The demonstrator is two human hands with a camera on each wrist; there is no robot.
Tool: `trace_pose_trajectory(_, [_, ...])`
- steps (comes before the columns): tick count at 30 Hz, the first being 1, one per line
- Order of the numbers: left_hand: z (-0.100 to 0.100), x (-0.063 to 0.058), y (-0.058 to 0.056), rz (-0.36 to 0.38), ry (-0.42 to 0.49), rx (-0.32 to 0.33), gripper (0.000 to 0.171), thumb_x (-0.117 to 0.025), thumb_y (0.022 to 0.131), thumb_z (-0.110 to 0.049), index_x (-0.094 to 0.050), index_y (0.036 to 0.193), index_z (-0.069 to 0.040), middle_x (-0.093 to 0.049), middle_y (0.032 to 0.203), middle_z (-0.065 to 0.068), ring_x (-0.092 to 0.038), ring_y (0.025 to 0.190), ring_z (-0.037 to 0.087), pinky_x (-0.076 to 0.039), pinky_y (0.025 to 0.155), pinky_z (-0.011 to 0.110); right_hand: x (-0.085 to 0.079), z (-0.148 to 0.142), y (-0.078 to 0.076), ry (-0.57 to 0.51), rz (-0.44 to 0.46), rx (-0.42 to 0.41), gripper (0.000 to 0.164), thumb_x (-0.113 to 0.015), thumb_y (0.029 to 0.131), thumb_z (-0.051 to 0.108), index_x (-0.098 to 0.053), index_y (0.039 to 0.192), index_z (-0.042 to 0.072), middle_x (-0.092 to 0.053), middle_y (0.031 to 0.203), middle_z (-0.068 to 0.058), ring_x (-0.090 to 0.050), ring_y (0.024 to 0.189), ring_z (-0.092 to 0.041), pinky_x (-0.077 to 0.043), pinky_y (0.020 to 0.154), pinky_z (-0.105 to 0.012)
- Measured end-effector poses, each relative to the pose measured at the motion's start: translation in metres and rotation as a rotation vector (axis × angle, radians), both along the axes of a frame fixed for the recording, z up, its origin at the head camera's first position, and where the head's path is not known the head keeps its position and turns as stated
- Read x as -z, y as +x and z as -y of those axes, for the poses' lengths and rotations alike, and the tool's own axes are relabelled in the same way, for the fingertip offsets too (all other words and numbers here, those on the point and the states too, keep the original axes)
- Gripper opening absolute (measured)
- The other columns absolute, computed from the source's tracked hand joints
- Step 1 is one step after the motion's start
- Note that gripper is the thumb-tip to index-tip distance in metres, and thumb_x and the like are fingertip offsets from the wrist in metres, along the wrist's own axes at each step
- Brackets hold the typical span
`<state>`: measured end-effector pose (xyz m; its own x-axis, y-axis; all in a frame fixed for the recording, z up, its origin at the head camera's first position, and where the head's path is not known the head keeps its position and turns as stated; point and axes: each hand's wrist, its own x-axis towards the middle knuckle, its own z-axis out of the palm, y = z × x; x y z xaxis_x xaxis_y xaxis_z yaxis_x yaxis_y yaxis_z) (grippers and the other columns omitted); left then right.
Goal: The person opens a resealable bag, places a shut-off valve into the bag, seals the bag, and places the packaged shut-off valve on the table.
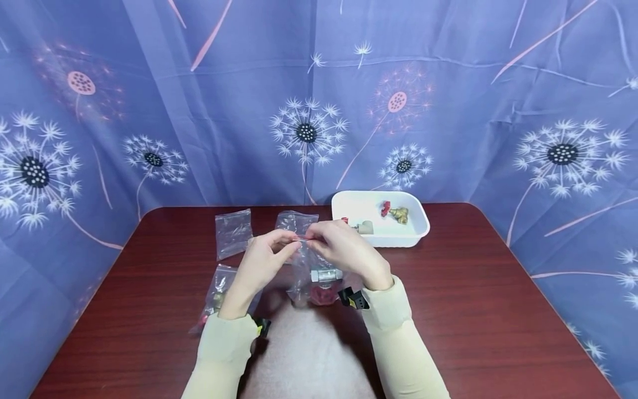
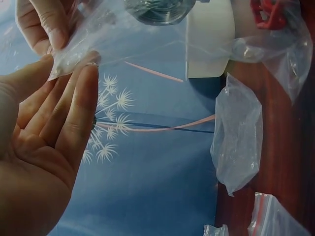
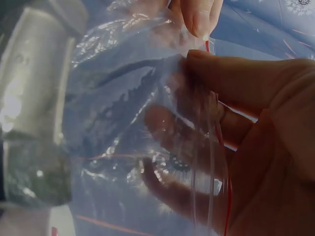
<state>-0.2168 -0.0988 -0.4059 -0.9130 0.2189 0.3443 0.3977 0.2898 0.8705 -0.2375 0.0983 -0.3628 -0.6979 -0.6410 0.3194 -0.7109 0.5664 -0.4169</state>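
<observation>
A clear zip bag (image 1: 301, 271) with a red line along its mouth hangs between both hands above the table. My left hand (image 1: 264, 260) pinches the bag's top edge between thumb and fingers. Close beside it, my right hand (image 1: 344, 246) pinches the same edge; in the right wrist view, several right fingers (image 3: 172, 132) show through the plastic. Low in the bag is a silver metal valve (image 1: 326, 275) with a red round handle (image 1: 324, 295). The right wrist view shows the valve's metal body (image 3: 37, 73) large and blurred at the left.
A white tray (image 1: 423, 224) at the back holds a brass valve (image 1: 400, 215) with a red handle and a pale elbow-shaped fitting (image 1: 366, 227). Flat clear bags (image 1: 233, 234) lie at the back left. Near the left forearm lies another bag (image 1: 219, 282) with brass and red parts inside.
</observation>
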Motion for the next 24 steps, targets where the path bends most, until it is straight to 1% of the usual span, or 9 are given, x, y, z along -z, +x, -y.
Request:
trace_pose_trajectory(5, [-0.0011, 0.0026, -0.0003, -0.050, -0.056, -0.017, 0.013, -0.069, 0.093, -0.017, -0.073, 0.102, -0.008, -0.072, 0.088, 0.002, -0.069, 0.071, 0.021, -0.055, 0.063, 0.027, 0.0003, -0.0002, -0.0012, -0.017, -0.033, -0.060, 0.005, -0.068, 0.092, 0.010, -0.071, 0.090, 0.008, -0.064, 0.078, 0.005, -0.056, 0.069, -0.007, -0.048, 0.068, -0.025])
trace_pose_trajectory(8, [-0.0018, 0.0031, -0.0004, -0.090, -0.082, -0.020, 0.011, -0.068, 0.093, -0.017, -0.074, 0.098, -0.009, -0.072, 0.084, 0.002, -0.068, 0.066, 0.020, -0.054, 0.061, 0.027, -0.0006, -0.0010, -0.0002, -0.001, -0.037, -0.062, 0.004, -0.069, 0.092, 0.012, -0.071, 0.092, 0.009, -0.066, 0.081, 0.005, -0.057, 0.072, -0.008, -0.048, 0.071, -0.026])
trace_pose_trajectory(13, [-0.0007, 0.0038, -0.0004, -0.120, -0.089, -0.018, 0.009, -0.069, 0.093, -0.018, -0.075, 0.094, -0.012, -0.071, 0.081, -0.001, -0.066, 0.060, 0.019, -0.052, 0.056, 0.027, -0.0015, -0.0008, 0.0012, 0.037, -0.038, -0.054, 0.005, -0.071, 0.090, 0.013, -0.071, 0.094, 0.010, -0.066, 0.082, 0.005, -0.057, 0.072, -0.008, -0.048, 0.070, -0.026])
trace_pose_trajectory(18, [0.0008, 0.0047, -0.0010, -0.119, -0.089, -0.002, 0.010, -0.070, 0.092, -0.020, -0.075, 0.095, -0.011, -0.071, 0.081, 0.000, -0.066, 0.060, 0.020, -0.052, 0.056, 0.026, -0.0008, -0.0012, 0.0006, 0.050, -0.060, -0.067, 0.003, -0.069, 0.091, 0.011, -0.070, 0.092, 0.009, -0.066, 0.082, 0.004, -0.059, 0.072, -0.009, -0.048, 0.070, -0.025])
trace_pose_trajectory(21, [0.0013, 0.0038, -0.0008, -0.105, -0.097, 0.002, 0.012, -0.070, 0.092, -0.020, -0.075, 0.098, -0.011, -0.072, 0.085, 0.000, -0.068, 0.061, 0.020, -0.053, 0.060, 0.026, -0.0008, -0.0011, 0.0007, 0.054, -0.086, -0.072, 0.002, -0.068, 0.091, 0.008, -0.071, 0.091, 0.008, -0.068, 0.083, 0.002, -0.061, 0.074, -0.011, -0.049, 0.072, -0.026])
trace_pose_trajectory(24, [0.0015, 0.0026, -0.0006, -0.084, -0.097, 0.000, 0.014, -0.070, 0.092, -0.020, -0.075, 0.101, -0.010, -0.073, 0.088, 0.001, -0.069, 0.064, 0.022, -0.054, 0.062, 0.026, -0.0005, -0.0008, 0.0008, 0.052, -0.091, -0.067, 0.003, -0.068, 0.091, 0.007, -0.071, 0.091, 0.009, -0.068, 0.083, 0.002, -0.061, 0.073, -0.011, -0.049, 0.071, -0.026])
